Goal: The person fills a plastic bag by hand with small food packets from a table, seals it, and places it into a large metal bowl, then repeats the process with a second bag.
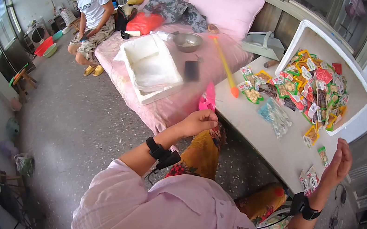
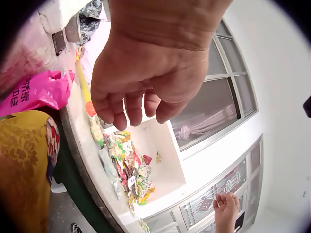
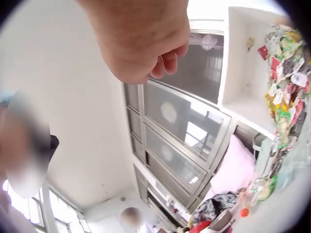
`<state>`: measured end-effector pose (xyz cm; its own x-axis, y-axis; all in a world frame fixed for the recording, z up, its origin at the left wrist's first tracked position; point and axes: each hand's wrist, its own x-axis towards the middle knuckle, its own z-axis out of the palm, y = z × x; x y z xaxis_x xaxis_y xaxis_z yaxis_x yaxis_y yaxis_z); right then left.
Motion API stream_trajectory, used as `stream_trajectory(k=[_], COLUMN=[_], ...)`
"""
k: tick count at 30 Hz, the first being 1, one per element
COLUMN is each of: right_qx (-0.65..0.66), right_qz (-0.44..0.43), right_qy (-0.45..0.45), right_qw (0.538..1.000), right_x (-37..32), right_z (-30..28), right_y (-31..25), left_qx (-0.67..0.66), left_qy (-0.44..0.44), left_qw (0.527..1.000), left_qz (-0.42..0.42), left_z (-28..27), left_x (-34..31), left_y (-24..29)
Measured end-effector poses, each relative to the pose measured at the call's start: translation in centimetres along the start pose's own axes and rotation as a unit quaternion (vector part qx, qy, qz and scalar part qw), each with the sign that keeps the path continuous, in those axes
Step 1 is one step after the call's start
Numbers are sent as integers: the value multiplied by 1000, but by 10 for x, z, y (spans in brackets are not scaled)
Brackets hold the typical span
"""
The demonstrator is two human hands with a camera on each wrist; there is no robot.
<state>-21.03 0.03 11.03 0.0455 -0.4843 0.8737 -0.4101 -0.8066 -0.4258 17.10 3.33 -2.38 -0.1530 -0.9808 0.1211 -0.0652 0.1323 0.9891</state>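
Observation:
My left hand (image 1: 198, 123) is raised over my lap, its fingers loosely bent and nothing between them. In the left wrist view its fingers hang down in front of the white foam box (image 2: 165, 167). My right hand (image 1: 338, 164) is lifted beside the table's right edge, palm turned inward and holding nothing. Nearest to it are a small green packet (image 1: 323, 156) and a pair of white-and-red packets (image 1: 313, 177). A heap of colourful snack packets (image 1: 316, 91) spills out of the tipped foam box onto the table (image 1: 253, 126).
A clear bag of thin pieces (image 1: 277, 117) and a yellow stick (image 1: 223, 64) lie on the table side. On the pink bed are an open foam box (image 1: 135, 86), a metal bowl (image 1: 188, 42) and a phone (image 1: 191, 71). A person (image 1: 94, 10) sits on the bed's far left.

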Motion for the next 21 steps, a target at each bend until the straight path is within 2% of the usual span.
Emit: stream_trajectory(k=[5,7,11,13,15,16,18,19,20,21], right_qx=[86,90,99,55,43,53,41,41,96,109], right_qz=[-205,-250,-330,-411,-437,-429,-395,-354,-374,-374], right_qy=[-5,-15,-10,-137,-203,-206,44,158,1,-53], right_qw=[975,964,939,899,875,878,917,921,923,919], right_x=[54,67,83,102,107,106,91,83,86,84], right_z=[1,0,-12,-16,-27,-31,-6,8,-16,-23], right_y=[-46,-69,-89,-107,-114,-117,-119,-121,-123,-126], left_qx=[-73,-66,-56,-12,-15,-16,-10,-7,-6,7], left_qy=[-17,1,-24,-22,-33,-38,-45,-51,-53,-53], left_qw=[996,994,994,994,994,994,993,992,991,992], left_qz=[56,82,91,103,101,101,109,114,119,117], left_z=[-9,-6,-7,-3,2,2,3,5,5,7], left_x=[-2,-5,-10,-13,-16,-17,-18,-17,-18,-19], left_y=[37,57,71,75,82,85,87,88,90,91])
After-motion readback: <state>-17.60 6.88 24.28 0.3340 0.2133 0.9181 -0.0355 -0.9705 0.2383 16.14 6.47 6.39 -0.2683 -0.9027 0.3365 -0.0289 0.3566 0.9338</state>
